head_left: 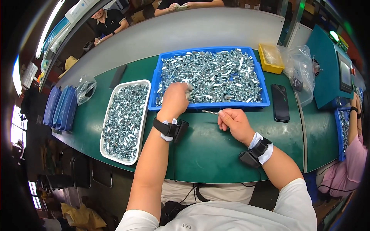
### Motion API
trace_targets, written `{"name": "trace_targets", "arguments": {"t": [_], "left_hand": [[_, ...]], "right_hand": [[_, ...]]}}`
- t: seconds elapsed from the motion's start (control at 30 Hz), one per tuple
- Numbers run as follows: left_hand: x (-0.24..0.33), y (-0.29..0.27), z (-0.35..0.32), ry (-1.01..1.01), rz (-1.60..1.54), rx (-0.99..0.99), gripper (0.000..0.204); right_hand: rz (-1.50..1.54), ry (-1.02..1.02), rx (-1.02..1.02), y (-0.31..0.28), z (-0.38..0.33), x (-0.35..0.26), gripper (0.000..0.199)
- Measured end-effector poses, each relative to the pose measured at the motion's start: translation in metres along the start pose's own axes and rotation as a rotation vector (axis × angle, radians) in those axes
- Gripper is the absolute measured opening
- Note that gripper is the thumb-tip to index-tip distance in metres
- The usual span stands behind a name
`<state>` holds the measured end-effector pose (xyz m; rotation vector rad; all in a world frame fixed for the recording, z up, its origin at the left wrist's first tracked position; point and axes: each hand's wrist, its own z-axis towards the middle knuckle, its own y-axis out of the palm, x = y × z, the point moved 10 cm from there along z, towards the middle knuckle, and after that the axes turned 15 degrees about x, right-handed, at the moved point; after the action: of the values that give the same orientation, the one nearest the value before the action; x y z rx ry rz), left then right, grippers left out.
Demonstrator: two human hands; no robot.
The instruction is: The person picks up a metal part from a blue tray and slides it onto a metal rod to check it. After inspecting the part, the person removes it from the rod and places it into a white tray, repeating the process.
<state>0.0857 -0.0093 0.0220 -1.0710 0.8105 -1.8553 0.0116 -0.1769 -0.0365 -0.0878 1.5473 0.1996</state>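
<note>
A shallow blue tray full of small shiny metal pieces, which look like long hex nuts, lies in front of me. My left hand reaches over its near left corner, fingers curled down at the pieces. A pale covering shows on a fingertip; whatever those fingers grip is hidden. Just outside the tray's near edge, my right hand pinches a thin metal rod that points left. On my left stands a white tray, also filled with such metal pieces.
Right of the blue tray are a black phone, a yellow box, a clear plastic bag and a teal machine. Blue bins stand at far left. A grey partition rises behind. Other people sit beyond it and at right.
</note>
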Motion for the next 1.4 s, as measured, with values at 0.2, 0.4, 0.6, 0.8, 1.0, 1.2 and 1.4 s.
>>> {"name": "trace_targets", "arguments": {"t": [0.2,0.4,0.6,0.8,1.0,1.2,1.4], "left_hand": [[0.013,-0.021,-0.031,-0.281,-0.516,0.13,0.022],[0.02,0.009,-0.074,-0.719,-1.261,-0.023,0.014],[0.017,0.012,-0.073,-0.699,-1.283,0.002,0.009],[0.024,0.012,-0.071,-0.581,-1.258,-0.028,0.008],[0.029,0.028,-0.084,-0.712,-1.113,-0.177,0.004],[0.043,0.047,-0.093,-0.704,-1.101,-0.265,0.014],[0.051,0.042,-0.085,-0.467,-1.084,-0.136,0.013]], "right_hand": [[0.058,0.014,0.027,-0.008,-0.001,0.004,0.036],[0.046,-0.005,0.035,-0.007,-0.001,0.001,0.035],[-0.111,-0.037,0.046,-0.005,0.0,-0.003,0.034],[-0.141,-0.045,0.077,-0.008,-0.002,-0.002,0.032],[-0.219,-0.096,0.076,-0.006,-0.003,-0.007,0.031],[-0.252,-0.126,0.012,0.001,-0.007,-0.012,0.033],[-0.031,0.089,-0.042,-0.005,-0.004,0.004,0.035]]}}
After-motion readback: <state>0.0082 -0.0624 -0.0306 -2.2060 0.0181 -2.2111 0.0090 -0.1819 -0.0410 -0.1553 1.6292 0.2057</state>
